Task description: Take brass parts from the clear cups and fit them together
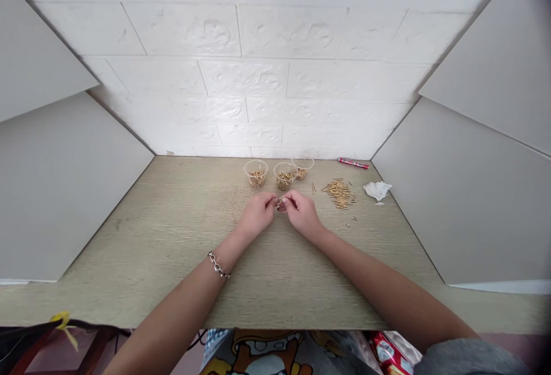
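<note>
Over the middle of the table, my left hand (259, 212) and my right hand (303, 213) meet fingertip to fingertip, both closed in a pinch. Between them shows a bit of a small gold-coloured piece (280, 199), mostly hidden by the fingers. Just beyond are three clear plastic cups: a left cup (256, 167) with small copper-gold parts, a middle cup (285, 168) with darker gold parts, and a cup behind it (303, 162) with a few copper-gold parts. To the right of my right hand lies a loose pile of thin gold pins (339, 193).
Two loose pins (314, 188) lie left of the pile. A crumpled white tissue (377, 190) and a red patterned tube (353, 163) are at the right. Tiny specks dot the table (172, 220) left of the cups. A white brick-pattern wall (245, 76) and grey side panels enclose the table.
</note>
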`<action>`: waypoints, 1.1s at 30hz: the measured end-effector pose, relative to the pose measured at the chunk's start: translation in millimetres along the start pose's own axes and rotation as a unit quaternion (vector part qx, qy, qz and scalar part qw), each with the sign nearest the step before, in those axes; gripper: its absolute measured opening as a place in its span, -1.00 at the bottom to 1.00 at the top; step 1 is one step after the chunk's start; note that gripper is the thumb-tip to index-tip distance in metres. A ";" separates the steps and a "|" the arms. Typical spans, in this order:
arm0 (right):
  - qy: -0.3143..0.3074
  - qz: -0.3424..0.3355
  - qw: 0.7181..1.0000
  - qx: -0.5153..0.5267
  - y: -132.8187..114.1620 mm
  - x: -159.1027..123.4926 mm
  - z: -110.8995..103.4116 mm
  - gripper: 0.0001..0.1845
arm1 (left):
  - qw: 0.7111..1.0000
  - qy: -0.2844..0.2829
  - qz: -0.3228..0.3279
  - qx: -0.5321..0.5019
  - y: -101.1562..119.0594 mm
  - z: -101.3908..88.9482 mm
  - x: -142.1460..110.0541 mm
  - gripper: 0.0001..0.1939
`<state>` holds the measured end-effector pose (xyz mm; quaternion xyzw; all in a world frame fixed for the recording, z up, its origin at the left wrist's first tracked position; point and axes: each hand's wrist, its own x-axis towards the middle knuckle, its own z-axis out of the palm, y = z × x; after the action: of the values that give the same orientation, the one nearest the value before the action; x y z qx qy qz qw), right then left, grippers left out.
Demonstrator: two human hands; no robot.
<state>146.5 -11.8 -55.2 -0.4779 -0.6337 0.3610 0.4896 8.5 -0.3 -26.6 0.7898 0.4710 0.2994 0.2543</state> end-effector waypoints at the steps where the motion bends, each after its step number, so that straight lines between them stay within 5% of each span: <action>1: 0.001 0.010 1.000 0.015 0.8 0.1 1.0 -0.86 | 1.000 0.006 0.011 0.016 0.5 -0.2 -0.3 -0.77; 10: -0.003 0.048 0.996 0.070 -1.3 -0.1 2.2 -0.83 | 0.998 0.019 0.051 0.022 3.2 -4.4 -0.8 -0.76; 21: 0.013 -0.006 0.999 -0.042 -6.9 0.6 1.0 -0.84 | 0.973 -0.003 -0.146 -0.178 -11.2 3.1 6.8 -0.76; 33: 0.045 -0.066 0.993 -0.089 -10.5 -4.0 -2.1 -0.81 | 0.936 -0.044 -0.165 -0.309 1.5 -4.6 6.2 -0.73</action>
<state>146.1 -18.6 -46.1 -0.4920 -0.6710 0.2482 0.4961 8.5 5.1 -21.0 0.5957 0.4673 0.3492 0.5521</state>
